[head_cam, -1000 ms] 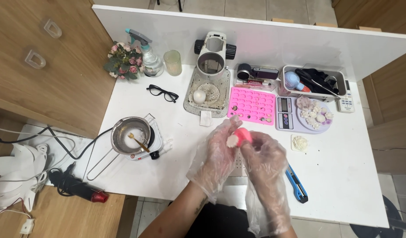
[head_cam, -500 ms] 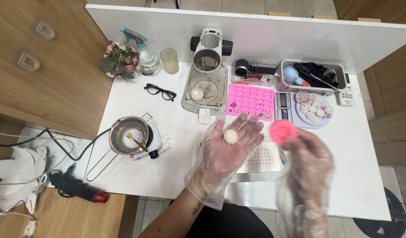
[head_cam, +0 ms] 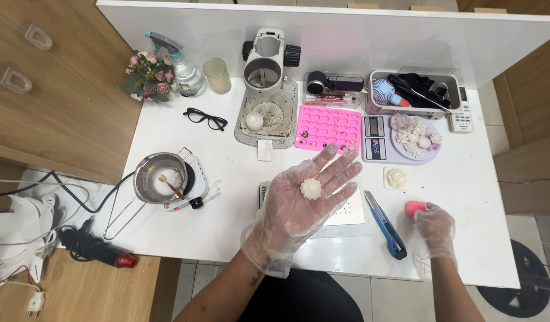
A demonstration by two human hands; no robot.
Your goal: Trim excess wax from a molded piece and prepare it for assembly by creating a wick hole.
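Left hand: gloved, palm up and fingers spread flat above the tabletop; no grip closed, a white wax flower simply resting on the palm.
Right hand: gloved, low at the tabletop's right side, grip curled on a small pink mould that touched the surface or hung just over it; which, not clear.
Step in hand: apparently unmoulding just done, flower displayed free of the mould.
Where the flower sat: mid-palm, above a white sheet, left of a blue knife.
Nearby: another white flower beside the scale, itself heaped with more; a pink tray behind; a melting pot on its burner, left.
Next move, as judged: a level palm and a gentle set-down among the finished pieces, petals likely brittle.
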